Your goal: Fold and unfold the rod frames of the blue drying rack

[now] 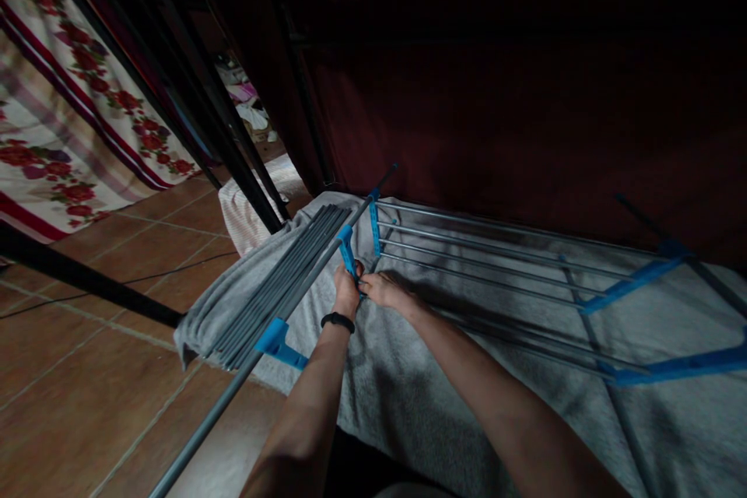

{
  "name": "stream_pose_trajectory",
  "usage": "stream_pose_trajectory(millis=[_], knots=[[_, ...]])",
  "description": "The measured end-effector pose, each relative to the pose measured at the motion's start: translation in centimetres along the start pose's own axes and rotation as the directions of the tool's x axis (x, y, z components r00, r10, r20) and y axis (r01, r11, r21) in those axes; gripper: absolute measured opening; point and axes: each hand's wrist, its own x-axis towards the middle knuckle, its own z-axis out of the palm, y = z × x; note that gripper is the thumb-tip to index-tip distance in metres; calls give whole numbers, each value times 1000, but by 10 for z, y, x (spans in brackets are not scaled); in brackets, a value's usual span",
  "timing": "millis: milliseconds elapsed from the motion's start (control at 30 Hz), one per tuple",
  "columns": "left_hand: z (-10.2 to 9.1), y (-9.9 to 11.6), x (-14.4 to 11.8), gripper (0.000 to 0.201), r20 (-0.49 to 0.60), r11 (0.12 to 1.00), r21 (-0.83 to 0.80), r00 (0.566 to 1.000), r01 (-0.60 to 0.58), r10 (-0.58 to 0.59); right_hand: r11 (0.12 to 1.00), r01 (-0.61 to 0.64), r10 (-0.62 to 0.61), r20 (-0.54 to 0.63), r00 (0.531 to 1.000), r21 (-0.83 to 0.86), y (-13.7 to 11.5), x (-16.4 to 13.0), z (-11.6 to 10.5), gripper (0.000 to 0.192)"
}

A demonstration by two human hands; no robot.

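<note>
Drying rack (467, 264) lies flat on a towel (408, 397) spread over the floor (87, 373). Folded wing of rods (280, 280) at its left end. Both hands meet at the connector (348, 249) between wing and main rods. Patterned cloth (70, 117) hangs far left.

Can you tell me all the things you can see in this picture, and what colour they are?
drying rack: one, grey metal bars with blue plastic joints, lying flat on the grey towel.
blue joint: one, blue, on the rack's long bar, both hands at it.
grey towel: one, light grey, spread under the rack.
striped cloth: one, pale with thin stripes, on the floor behind the towel's corner.
floral curtain: one, white with red flowers and stripes, far left.
black frame bars: several, black, slanting beside the curtain.
tiled floor: brown tiles, left and front.
black wristband: one, on the left wrist.
left hand: gripping the blue joint.
right hand: touching the same joint.
</note>
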Motion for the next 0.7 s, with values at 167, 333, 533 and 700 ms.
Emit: stream_pose_trajectory(millis=[167,333,533,700], knots=[[0,2,-2,30,-16,1000,30,1000,0,0,1000,4,-4,-12,1000,-31,-1,-5,-2,33],[0,3,-3,31,-26,999,42,1000,-8,9,994,-2,-5,-72,997,-106,-4,-16,3,35],[-2,4,-5,29,-18,998,58,1000,-3,4,983,-59,31,-159,987,-174,-16,-20,20,40],[-3,4,-5,27,-13,998,70,1000,2,-1,982,-34,5,-155,988,-183,-13,-17,23,42]])
